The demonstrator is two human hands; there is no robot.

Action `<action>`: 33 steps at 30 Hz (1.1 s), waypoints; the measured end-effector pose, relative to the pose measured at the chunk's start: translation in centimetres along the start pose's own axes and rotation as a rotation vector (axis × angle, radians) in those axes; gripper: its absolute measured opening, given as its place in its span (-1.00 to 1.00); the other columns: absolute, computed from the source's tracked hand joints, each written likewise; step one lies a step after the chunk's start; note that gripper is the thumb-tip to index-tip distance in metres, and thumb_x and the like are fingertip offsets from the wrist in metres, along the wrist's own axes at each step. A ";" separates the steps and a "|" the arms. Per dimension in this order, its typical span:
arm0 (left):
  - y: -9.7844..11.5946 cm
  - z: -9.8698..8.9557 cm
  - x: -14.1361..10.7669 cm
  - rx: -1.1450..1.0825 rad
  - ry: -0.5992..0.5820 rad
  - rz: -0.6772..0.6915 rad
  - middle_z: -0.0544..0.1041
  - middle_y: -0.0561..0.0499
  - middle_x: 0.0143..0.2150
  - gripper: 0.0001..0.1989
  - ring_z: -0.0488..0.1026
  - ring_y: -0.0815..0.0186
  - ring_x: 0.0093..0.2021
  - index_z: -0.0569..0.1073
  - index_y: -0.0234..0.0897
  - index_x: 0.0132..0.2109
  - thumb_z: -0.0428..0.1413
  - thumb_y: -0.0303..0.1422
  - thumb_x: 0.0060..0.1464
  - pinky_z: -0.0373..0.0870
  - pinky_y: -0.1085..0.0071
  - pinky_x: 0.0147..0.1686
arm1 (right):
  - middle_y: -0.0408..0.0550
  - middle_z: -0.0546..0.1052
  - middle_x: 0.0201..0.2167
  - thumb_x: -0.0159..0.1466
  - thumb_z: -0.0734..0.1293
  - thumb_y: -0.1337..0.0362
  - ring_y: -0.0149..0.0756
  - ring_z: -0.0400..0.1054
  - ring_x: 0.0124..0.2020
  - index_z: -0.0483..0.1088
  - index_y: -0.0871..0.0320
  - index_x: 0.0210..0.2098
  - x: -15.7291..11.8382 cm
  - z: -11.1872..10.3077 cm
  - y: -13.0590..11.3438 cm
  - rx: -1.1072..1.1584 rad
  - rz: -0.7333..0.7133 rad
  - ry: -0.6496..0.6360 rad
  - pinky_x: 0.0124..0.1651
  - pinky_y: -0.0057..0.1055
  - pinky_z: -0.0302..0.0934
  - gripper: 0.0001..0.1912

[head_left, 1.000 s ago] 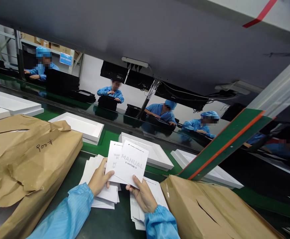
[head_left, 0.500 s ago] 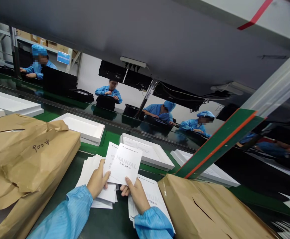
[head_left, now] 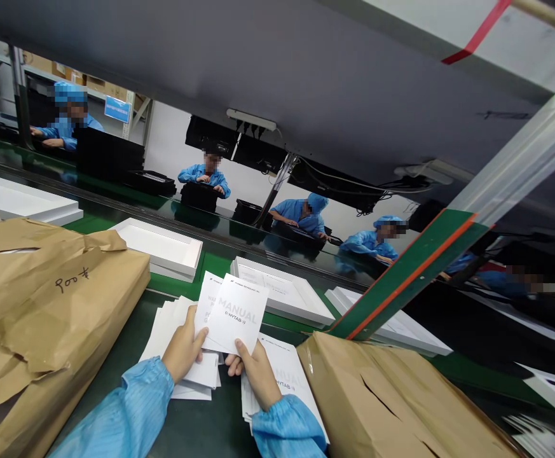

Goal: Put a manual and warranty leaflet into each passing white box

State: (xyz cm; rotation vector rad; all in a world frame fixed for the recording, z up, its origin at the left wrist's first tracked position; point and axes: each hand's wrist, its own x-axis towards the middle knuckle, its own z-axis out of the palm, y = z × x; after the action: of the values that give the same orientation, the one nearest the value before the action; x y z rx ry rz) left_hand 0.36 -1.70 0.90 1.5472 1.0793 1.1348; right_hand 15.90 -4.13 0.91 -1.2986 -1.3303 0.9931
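Observation:
My right hand (head_left: 257,371) pinches the lower edge of a white manual (head_left: 238,306), its thumb on the printed cover. Behind it, overlapping on the left, is a second white leaflet (head_left: 205,302) with pale grey lettering; my left hand (head_left: 185,348) is closed on this leaflet, thumb across its lower part. Below my left hand lies a fanned pile of white leaflets (head_left: 196,387). Under my right hand and wrist sits a stack of manuals (head_left: 289,369), partly covered by my hand and sleeve.
Brown paper packages flank my arms, a left one (head_left: 81,312) with handwriting and a right one (head_left: 377,394). White box trays (head_left: 301,296) stand on the green conveyor beyond. A slanted post (head_left: 411,277) rises at right. Several people in blue work across the line.
The view has shifted slightly. Both hands still hold the manual and leaflet in nearly the same position, close together above the piles.

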 end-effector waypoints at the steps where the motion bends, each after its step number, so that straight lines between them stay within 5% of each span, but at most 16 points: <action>1: 0.0 0.0 0.0 0.009 -0.002 0.000 0.24 0.20 -0.79 -0.61 0.26 0.38 -0.73 0.08 -0.29 -0.05 -0.13 -0.26 -0.05 0.19 0.52 -0.62 | -0.18 0.36 -0.73 0.08 0.15 0.05 -0.43 0.25 -0.77 0.13 0.31 -0.24 0.0 0.0 0.0 0.001 0.000 0.001 -0.74 -0.56 0.03 -0.57; 33: -0.2 0.1 0.1 0.031 -0.012 0.013 0.23 0.19 -0.77 -0.60 0.27 0.38 -0.71 0.06 -0.31 -0.02 -0.16 -0.28 -0.04 0.21 0.50 -0.58 | -0.15 0.37 -0.72 0.08 0.14 0.05 -0.43 0.25 -0.76 0.10 0.34 -0.21 0.2 -0.1 0.5 0.005 0.001 -0.009 -0.73 -0.55 0.04 -0.54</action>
State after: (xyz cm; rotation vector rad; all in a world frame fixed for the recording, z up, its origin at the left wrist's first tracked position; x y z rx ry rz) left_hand 0.41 -1.59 0.71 1.5859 1.0848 1.1207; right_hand 16.09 -3.86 0.46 -1.2924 -1.3330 1.0033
